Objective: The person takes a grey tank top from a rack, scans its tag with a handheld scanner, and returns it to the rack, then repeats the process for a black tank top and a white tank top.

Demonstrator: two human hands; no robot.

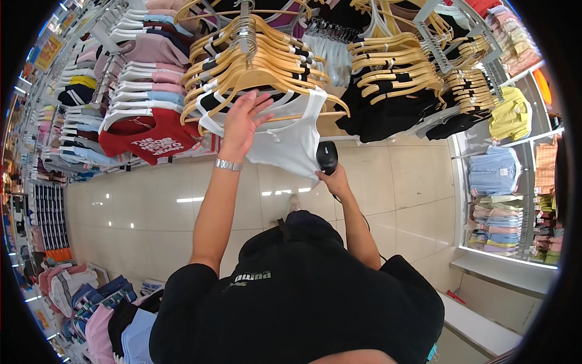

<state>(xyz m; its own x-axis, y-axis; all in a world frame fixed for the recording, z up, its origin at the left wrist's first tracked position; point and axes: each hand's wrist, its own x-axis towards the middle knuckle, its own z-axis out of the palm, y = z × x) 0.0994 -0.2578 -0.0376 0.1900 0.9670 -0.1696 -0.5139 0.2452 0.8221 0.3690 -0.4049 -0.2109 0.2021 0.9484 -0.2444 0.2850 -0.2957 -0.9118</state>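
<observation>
Nearest us lies our black short-sleeved fabric T-shirt point(303, 297); beyond it, a white sleeveless cloth top point(282, 145) hangs from a tan wooden hanger point(267, 77), likely to keep it smooth. Our left grip point(242, 121) is spread before both, contact unclear; our right grip point(335, 181) wraps a black plastic handheld scanner point(327, 156) beside the top's lower corner.

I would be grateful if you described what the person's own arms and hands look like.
The left hand has a silver metal-link band at its wrist; the right hand shows none. Neither wears a glove. Short black sleeves leave the forearms bare.
</observation>
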